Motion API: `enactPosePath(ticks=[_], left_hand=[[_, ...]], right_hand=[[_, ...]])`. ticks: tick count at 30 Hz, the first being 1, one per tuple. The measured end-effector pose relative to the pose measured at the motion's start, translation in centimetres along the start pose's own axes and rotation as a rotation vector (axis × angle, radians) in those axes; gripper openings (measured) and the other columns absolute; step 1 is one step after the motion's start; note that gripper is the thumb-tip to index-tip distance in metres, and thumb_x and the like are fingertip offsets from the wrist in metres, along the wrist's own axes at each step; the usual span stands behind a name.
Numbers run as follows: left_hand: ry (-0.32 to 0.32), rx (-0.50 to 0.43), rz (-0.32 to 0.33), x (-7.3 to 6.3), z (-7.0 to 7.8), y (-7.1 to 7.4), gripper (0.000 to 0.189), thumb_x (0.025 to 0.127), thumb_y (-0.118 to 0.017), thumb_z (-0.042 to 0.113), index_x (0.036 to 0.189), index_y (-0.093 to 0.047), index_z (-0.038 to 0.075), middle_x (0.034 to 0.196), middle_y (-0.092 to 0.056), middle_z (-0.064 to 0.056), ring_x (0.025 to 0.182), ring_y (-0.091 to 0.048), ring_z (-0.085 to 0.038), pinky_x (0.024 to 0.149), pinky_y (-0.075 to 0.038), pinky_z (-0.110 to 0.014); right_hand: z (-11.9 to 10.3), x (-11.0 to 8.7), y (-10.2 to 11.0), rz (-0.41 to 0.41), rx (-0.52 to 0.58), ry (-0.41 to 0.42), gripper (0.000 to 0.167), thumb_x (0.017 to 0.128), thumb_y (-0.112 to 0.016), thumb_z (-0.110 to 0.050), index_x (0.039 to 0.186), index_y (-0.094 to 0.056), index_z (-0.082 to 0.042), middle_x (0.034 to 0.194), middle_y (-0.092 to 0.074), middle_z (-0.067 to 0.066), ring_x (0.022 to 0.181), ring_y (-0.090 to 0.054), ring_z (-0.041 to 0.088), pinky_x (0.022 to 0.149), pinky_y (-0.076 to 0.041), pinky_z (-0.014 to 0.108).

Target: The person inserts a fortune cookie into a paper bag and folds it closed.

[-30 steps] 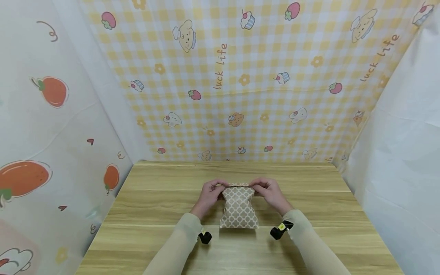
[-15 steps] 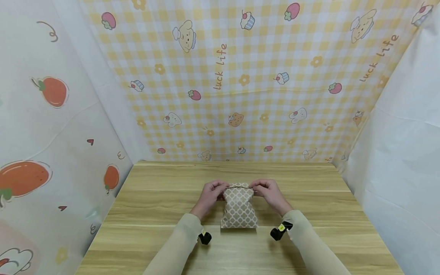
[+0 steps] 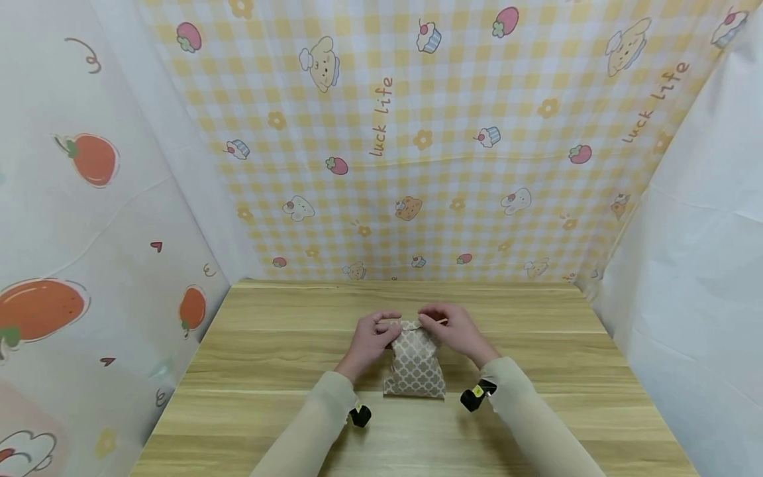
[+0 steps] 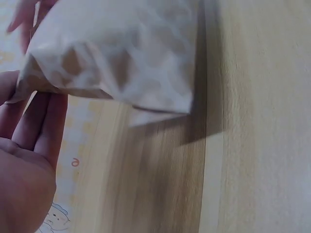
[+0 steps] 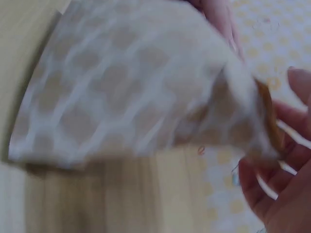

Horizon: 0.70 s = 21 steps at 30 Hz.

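A tan paper bag (image 3: 415, 364) with a white lattice print stands near the middle of the table, its top folded over. My left hand (image 3: 369, 338) grips the top left corner, thumb on the front and fingers behind, as the left wrist view shows. At the top right, my right hand (image 3: 456, 326) pinches the folded edge (image 5: 267, 116) between thumb and fingers. Thin pale strip ends poke out near both hands at the fold. What the bag contains is hidden. The bag (image 5: 112, 77) looks blurred in the right wrist view.
The wood-grain table (image 3: 268, 371) ends at a yellow checked cloth (image 3: 357, 192) behind. White sheets (image 3: 703, 265) hang at both sides, the left one with printed fruit. Black wrist cameras (image 3: 360, 416) hang below the cuffs.
My right hand has moved left, in from the bag's right corner along the fold. My left thumb has shifted slightly right over the front. The folded top sits a little differently.
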<state>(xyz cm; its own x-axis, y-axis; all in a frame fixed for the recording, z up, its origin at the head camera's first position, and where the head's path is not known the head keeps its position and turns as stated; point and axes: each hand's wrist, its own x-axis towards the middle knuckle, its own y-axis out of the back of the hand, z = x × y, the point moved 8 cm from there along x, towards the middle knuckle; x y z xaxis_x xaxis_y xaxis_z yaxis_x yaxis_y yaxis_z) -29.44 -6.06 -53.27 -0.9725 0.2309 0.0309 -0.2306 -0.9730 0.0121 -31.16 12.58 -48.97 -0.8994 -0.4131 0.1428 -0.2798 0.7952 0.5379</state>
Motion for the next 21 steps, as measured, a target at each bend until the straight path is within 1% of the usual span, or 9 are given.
enactPosePath(ticks=[2, 4, 7, 9, 12, 14, 17, 21], left_hand=[[-0.007, 0.026, -0.012, 0.1, 0.0, -0.3, 0.033, 0.103, -0.069, 0.014, 0.130, -0.067, -0.005, 0.108, -0.079, -0.018, 0.086, -0.076, -0.018, 0.075, -0.063, -0.028], [-0.011, 0.038, -0.023, 0.1, 0.1, -0.6, 0.028, 0.103, -0.068, 0.014, 0.126, -0.071, -0.003, 0.108, -0.079, -0.017, 0.088, -0.076, -0.018, 0.076, -0.063, -0.028], [-0.019, 0.042, -0.034, 0.0, 0.4, -0.9, 0.023, 0.103, -0.068, 0.012, 0.122, -0.073, 0.000, 0.108, -0.079, -0.016, 0.089, -0.076, -0.018, 0.076, -0.063, -0.027], [-0.027, 0.040, -0.042, 0.0, 0.6, -1.1, 0.023, 0.103, -0.067, 0.010, 0.122, -0.073, -0.001, 0.108, -0.079, -0.017, 0.089, -0.076, -0.018, 0.075, -0.062, -0.026], [-0.032, 0.034, -0.049, -0.1, 0.8, -1.2, 0.021, 0.104, -0.066, 0.008, 0.121, -0.072, -0.002, 0.108, -0.079, -0.018, 0.088, -0.076, -0.017, 0.074, -0.063, -0.027], [-0.029, 0.025, -0.053, -0.2, 0.9, -1.2, 0.020, 0.104, -0.065, 0.006, 0.120, -0.072, -0.003, 0.108, -0.079, -0.019, 0.086, -0.076, -0.016, 0.073, -0.063, -0.028], [-0.025, 0.015, -0.051, -0.2, 0.9, -1.3, 0.018, 0.103, -0.065, 0.004, 0.118, -0.072, -0.004, 0.106, -0.079, -0.020, 0.083, -0.076, -0.016, 0.072, -0.064, -0.030], [-0.017, 0.004, -0.032, -0.2, 0.8, -1.2, 0.018, 0.103, -0.066, 0.004, 0.116, -0.073, -0.005, 0.103, -0.079, -0.019, 0.079, -0.076, -0.016, 0.070, -0.064, -0.033]], right_hand=[[-1.1, 0.3, -0.5, -0.031, -0.084, 0.034, 0.030, 0.105, -0.067, -0.031, 0.120, -0.077, -0.007, 0.110, -0.078, 0.004, 0.094, -0.071, 0.015, 0.078, -0.060, 0.030], [-2.1, 0.7, -1.1, -0.061, -0.153, 0.075, 0.022, 0.104, -0.069, -0.027, 0.113, -0.080, -0.010, 0.103, -0.078, 0.000, 0.088, -0.071, 0.011, 0.077, -0.059, 0.029], [-2.9, 1.0, -1.6, -0.084, -0.216, 0.121, 0.012, 0.101, -0.073, -0.024, 0.102, -0.082, -0.016, 0.093, -0.077, -0.005, 0.078, -0.067, 0.004, 0.072, -0.057, 0.026], [-3.2, 1.1, -1.8, -0.088, -0.245, 0.137, 0.010, 0.100, -0.074, -0.023, 0.097, -0.081, -0.017, 0.088, -0.075, -0.008, 0.072, -0.063, 0.002, 0.068, -0.055, 0.025], [-3.4, 1.1, -1.9, -0.076, -0.287, 0.145, 0.008, 0.098, -0.077, -0.020, 0.092, -0.080, -0.016, 0.083, -0.073, -0.008, 0.068, -0.061, 0.002, 0.065, -0.054, 0.026], [-3.5, 1.2, -2.0, -0.061, -0.324, 0.145, 0.007, 0.096, -0.079, -0.018, 0.089, -0.079, -0.016, 0.082, -0.073, -0.007, 0.068, -0.060, 0.003, 0.065, -0.054, 0.027], [-3.8, 1.3, -2.1, -0.033, -0.398, 0.151, 0.010, 0.092, -0.082, -0.017, 0.084, -0.077, -0.017, 0.079, -0.071, -0.008, 0.069, -0.061, 0.004, 0.065, -0.054, 0.027], [-4.2, 1.3, -2.4, 0.012, -0.508, 0.209, 0.016, 0.088, -0.085, -0.017, 0.077, -0.073, -0.018, 0.076, -0.068, -0.009, 0.067, -0.061, 0.006, 0.063, -0.053, 0.027]])
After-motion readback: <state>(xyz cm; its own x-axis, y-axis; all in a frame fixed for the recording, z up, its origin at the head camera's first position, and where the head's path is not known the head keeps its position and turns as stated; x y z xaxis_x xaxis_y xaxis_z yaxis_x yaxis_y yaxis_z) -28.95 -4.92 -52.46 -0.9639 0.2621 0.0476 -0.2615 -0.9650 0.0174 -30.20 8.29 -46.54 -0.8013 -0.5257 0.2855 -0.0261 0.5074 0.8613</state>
